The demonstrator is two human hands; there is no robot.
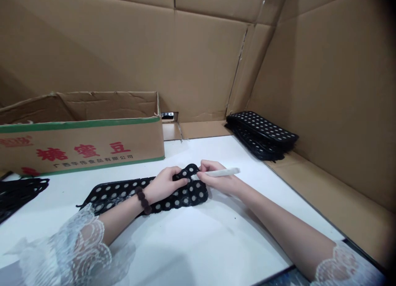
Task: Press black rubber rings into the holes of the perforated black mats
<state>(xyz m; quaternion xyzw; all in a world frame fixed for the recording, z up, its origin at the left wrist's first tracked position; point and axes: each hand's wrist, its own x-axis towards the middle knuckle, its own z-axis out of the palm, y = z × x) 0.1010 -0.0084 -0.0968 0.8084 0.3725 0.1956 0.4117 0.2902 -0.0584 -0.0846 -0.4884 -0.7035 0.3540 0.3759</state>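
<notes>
An open carton (102, 135) with red lettering stands on a white table (198, 244) before brown cardboard walls (123, 50).

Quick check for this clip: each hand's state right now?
Left hand: closed, gripping the black dotted piece.
Right hand: closed, holding a white pen-like tool.

1. left hand (163, 187): thumb and fingers gripping the black dotted pouch (185, 195) near its right end. dark bracelet (143, 200) on wrist.
2. right hand (221, 183): holding a white pen (227, 171), tip end at the pouch's right end; contact unclear.
3. pouch lies on the white table (198, 244).
4. back left: open cardboard box (145, 137), green edges, red print.
5. back right: stack of dotted pouches (262, 131).
6. left edge: black pile (18, 195), contents unclear.
7. cardboard walls (201, 55) behind and right.
</notes>
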